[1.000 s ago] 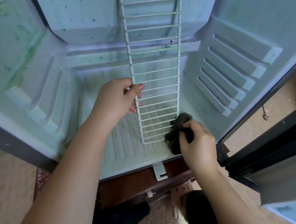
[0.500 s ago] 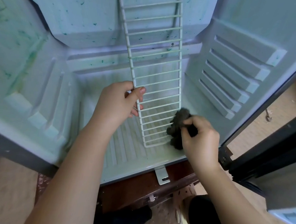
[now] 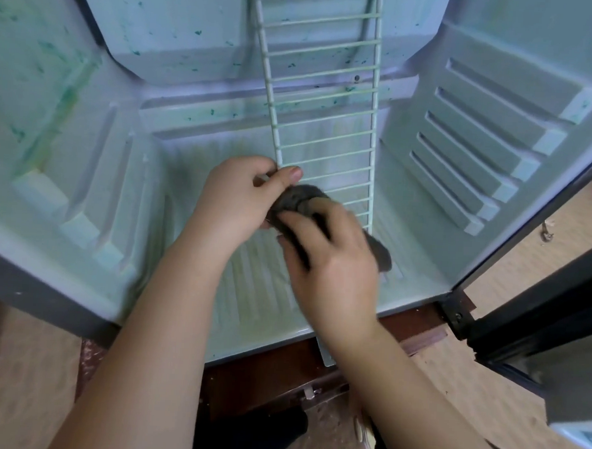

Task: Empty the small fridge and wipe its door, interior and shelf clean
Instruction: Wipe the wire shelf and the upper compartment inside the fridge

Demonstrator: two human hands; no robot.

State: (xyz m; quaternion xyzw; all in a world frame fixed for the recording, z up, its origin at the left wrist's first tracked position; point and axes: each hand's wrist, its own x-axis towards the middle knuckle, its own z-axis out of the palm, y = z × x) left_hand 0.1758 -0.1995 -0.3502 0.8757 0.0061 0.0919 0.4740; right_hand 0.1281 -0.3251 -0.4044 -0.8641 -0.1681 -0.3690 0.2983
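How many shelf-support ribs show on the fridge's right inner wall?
5: stacked up the right wall, top, then, lowest. Nothing seems to hide others.

Both hands [image 3: 287, 224] closed — touching, forearms extended.

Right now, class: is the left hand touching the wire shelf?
Touching. The head view shows the left hand pinching the wire shelf's left rail between thumb and fingers.
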